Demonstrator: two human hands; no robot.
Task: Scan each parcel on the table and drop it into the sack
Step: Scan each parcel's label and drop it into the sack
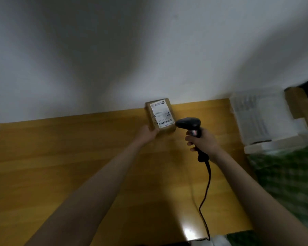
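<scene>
— What are the hands doing?
— The right hand (201, 141) grips a black corded handheld scanner (189, 124); the left hand (148, 133) holds a brown cardboard parcel (160, 115) tilted up on the yellow wooden table (61, 157).
— Progress?
— Scanner's aimed at its label; dropping is left. I see no other parcels there, no sack.

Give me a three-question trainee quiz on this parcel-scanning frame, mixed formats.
1. True or false: the right hand grips the black corded handheld barcode scanner.
2. Multiple choice: the left hand holds the brown cardboard parcel with a white label at its A) near left corner, B) far right corner, C) top face.
3. Fill in: the scanner's head points toward the parcel's ____ along the label's near edge.

Key: 1 true; 2 A; 3 barcode.
</scene>
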